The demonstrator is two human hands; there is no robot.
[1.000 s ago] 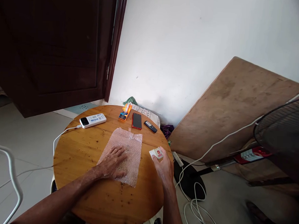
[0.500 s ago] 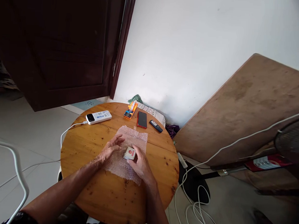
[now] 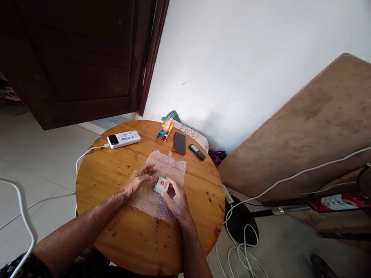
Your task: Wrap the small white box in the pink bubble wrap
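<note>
A small pale box with red print (image 3: 161,185) is near the middle of a sheet of bubble wrap (image 3: 175,165), which lies flat on the round wooden table (image 3: 106,178). My right hand (image 3: 177,199) has its thumb and fingers at the box's right side, holding it. To the left of the box, my left hand (image 3: 137,180) hovers over the wrap's left edge, fingers spread and nothing in them.
Along the table's far side are a white power bank (image 3: 124,139) with a cable, an orange tape dispenser (image 3: 165,130), a phone (image 3: 179,143) and a dark remote (image 3: 197,152). A wooden board (image 3: 306,119) leans against the wall at the right.
The view has shifted slightly, so the table sits a little higher in the picture. My right fingers have eased back slightly along the box's right side; the box remains on the wrap.
</note>
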